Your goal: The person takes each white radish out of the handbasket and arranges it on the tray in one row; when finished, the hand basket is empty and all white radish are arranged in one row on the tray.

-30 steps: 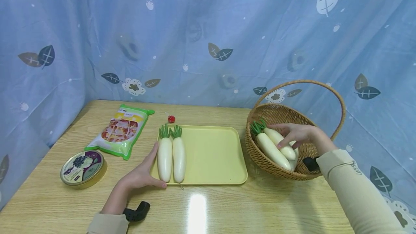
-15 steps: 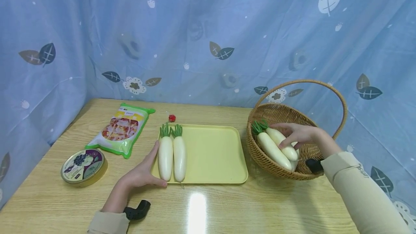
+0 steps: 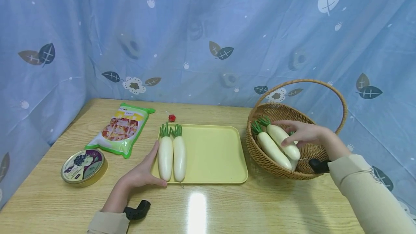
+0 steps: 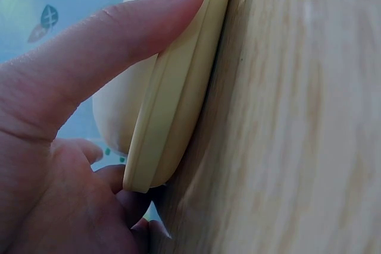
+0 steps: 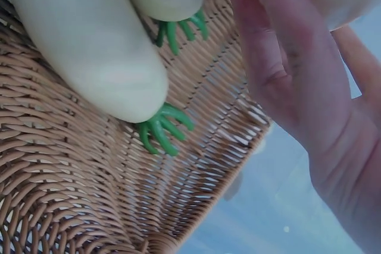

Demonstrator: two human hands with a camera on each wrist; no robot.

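Two white radishes with green tops, one of them the left-hand radish [image 3: 165,159], lie side by side on the left part of a yellow tray [image 3: 214,154]. My left hand [image 3: 141,174] holds the tray's near left corner, its thumb [image 4: 149,22] on the front rim and its fingers along the left side. Inside the wicker basket [image 3: 260,158] on the right, my right hand [image 3: 307,133] grips a white radish [image 3: 282,140] from above. Another radish [image 3: 273,151] lies to its left in the basket. The right wrist view shows more radishes [image 5: 95,46] against the wicker.
A green-edged food bag [image 3: 121,129] and a round tin [image 3: 83,168] stand left of the tray. A small red object [image 3: 172,118] lies behind the tray. The basket's tall handle [image 3: 302,81] arches above the right hand. A blue curtain [image 3: 182,39] hangs behind the table.
My right hand has shifted slightly right, and the radish in its grip has risen a little away from the others. The left hand and the tray stay put.
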